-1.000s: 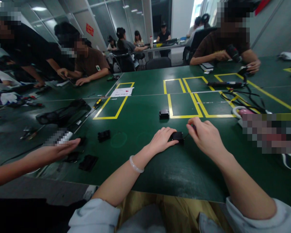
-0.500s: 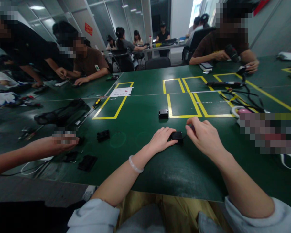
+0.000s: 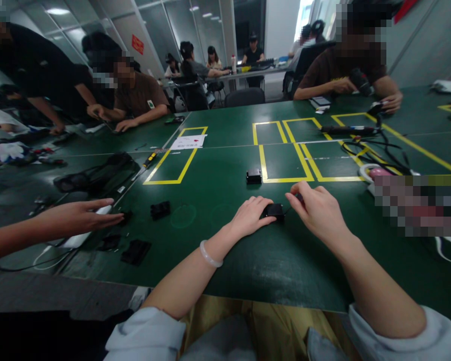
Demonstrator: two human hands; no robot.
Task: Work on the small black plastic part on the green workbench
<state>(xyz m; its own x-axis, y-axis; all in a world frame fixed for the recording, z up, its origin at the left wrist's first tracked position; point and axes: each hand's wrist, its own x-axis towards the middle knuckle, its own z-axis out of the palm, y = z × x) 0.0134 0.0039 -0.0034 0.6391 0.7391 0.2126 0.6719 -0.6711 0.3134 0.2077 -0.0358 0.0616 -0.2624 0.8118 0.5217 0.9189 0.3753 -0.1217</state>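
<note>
A small black box-shaped part [image 3: 275,212] lies on the green table, gripped at its left end between the thumb and fingers of my left hand [image 3: 248,216]. Just to its right, my right hand [image 3: 319,213] is pinched closed around a thin dark tool [image 3: 287,211]. The tool's tip points at the right side of the part; whether it touches cannot be made out, and most of its handle is hidden by my fingers. A similar black part [image 3: 253,176] stands beyond my left hand, near the yellow tape.
On the left, a co-worker's hand [image 3: 86,218] reaches over black pieces [image 3: 136,251]. Another black piece [image 3: 160,209] lies nearer me. Farther off are a yellow-and-black screwdriver [image 3: 150,159] and white paper [image 3: 189,142]. Black cables [image 3: 389,150] lie at right.
The co-worker's hand at left has opened out, fingers extended, over the table. My own hands and the black part stay almost in place, the right fingers shifting slightly.
</note>
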